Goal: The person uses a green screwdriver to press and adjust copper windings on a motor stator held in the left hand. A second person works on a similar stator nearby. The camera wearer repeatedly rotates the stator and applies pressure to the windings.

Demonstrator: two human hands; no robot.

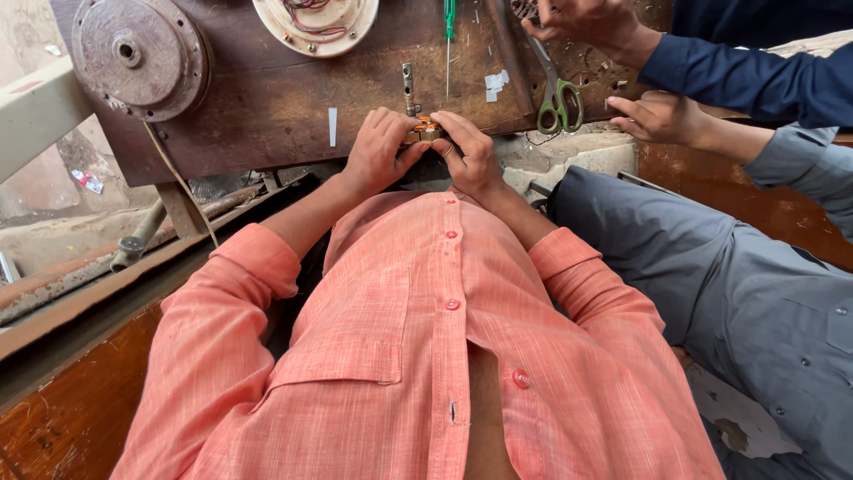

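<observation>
A scarred dark wooden bench carries a grey motor housing and green-handled scissors. At its near edge, the left hand and right hand pinch a small copper-wound coil between closed fingers. A co-worker's hand crowds the right side.

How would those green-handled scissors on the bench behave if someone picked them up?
The green-handled scissors look like stiff metal, so they probably won't flop. Lying flat on the wooden bench, they are unlikely to roll. The looped handles should give a secure hold.
</observation>
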